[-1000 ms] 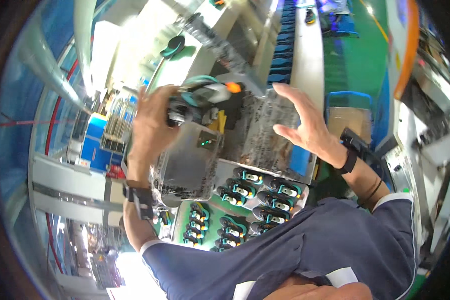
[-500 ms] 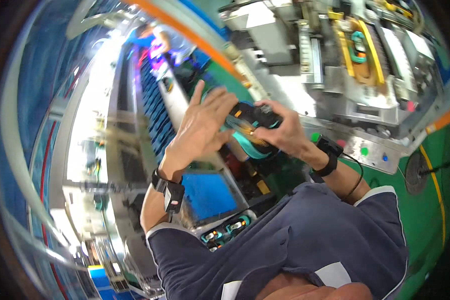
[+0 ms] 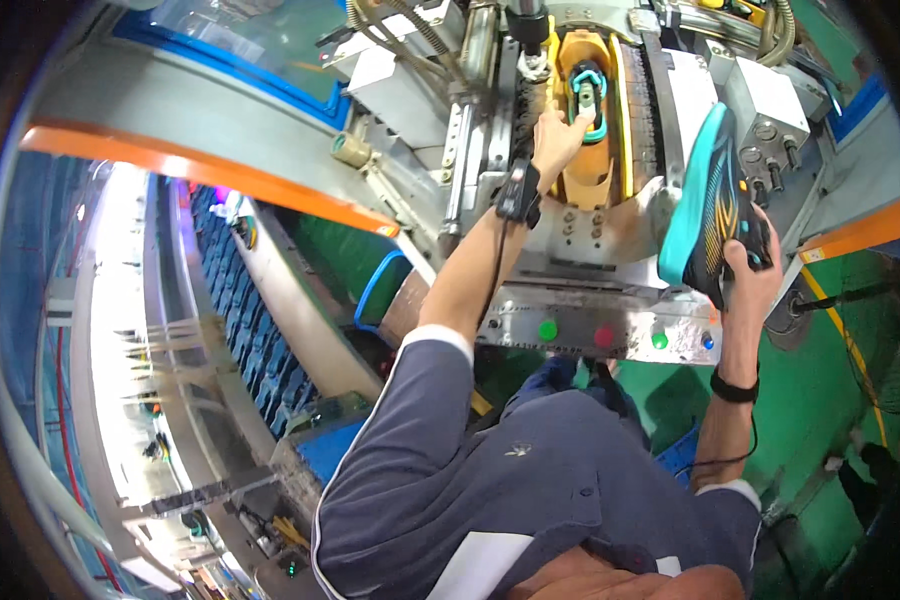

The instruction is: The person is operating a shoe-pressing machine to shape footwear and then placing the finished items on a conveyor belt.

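My right hand (image 3: 752, 265) grips a black sneaker (image 3: 720, 205) with a turquoise sole and orange lines on its side, held up at the right of the machine. My left hand (image 3: 558, 143) reaches into the machine's yellow-orange cradle (image 3: 588, 185). There a second sneaker (image 3: 587, 95), black and turquoise with a light-coloured piece in its opening, lies lengthwise. The left thumb comes right up to this shoe, with a gap between thumb and index finger. Whether the fingers press on the shoe is hard to tell.
Along the machine's front edge runs a metal panel (image 3: 600, 330) with green, red and blue buttons. A metal cylinder (image 3: 460, 165) stands left of the cradle, a grey box (image 3: 765, 105) right of it. At the left, a conveyor (image 3: 250, 300) carries blue ridged pieces.
I have turned from the conveyor toward the machine. My left hand has left the sneaker and gone to the cradle. My right hand has carried the sneaker to the right, its sole now upright.
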`<state>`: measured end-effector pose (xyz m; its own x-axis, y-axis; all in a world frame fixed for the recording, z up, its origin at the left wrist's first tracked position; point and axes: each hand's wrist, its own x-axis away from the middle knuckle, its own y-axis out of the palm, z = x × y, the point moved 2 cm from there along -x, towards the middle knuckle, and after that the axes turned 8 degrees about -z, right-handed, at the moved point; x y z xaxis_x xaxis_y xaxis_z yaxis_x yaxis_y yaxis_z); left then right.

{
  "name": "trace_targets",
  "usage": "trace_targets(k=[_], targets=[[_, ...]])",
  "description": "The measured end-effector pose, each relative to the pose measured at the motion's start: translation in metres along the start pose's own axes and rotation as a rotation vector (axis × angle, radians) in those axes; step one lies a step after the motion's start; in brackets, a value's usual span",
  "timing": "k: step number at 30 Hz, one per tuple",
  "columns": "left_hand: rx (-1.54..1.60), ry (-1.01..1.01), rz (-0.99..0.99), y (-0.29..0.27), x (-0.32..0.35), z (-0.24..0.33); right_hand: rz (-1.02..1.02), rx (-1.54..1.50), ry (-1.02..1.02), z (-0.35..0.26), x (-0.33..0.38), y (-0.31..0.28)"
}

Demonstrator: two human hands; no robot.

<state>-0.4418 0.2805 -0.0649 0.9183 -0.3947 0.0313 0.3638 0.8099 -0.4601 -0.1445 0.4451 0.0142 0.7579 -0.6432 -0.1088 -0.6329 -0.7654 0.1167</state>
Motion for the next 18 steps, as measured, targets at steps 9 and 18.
trace_targets(k=[9, 18], targets=[[-0.214, -0.245, -0.065, 0.052, -0.082, -0.018, 0.200, 0.383, -0.020, 0.001, -0.048, -0.007], [0.934, -0.249, -0.198, -0.064, 0.105, 0.007, -0.335, 0.980, 0.043, 0.031, -0.248, 0.120]])
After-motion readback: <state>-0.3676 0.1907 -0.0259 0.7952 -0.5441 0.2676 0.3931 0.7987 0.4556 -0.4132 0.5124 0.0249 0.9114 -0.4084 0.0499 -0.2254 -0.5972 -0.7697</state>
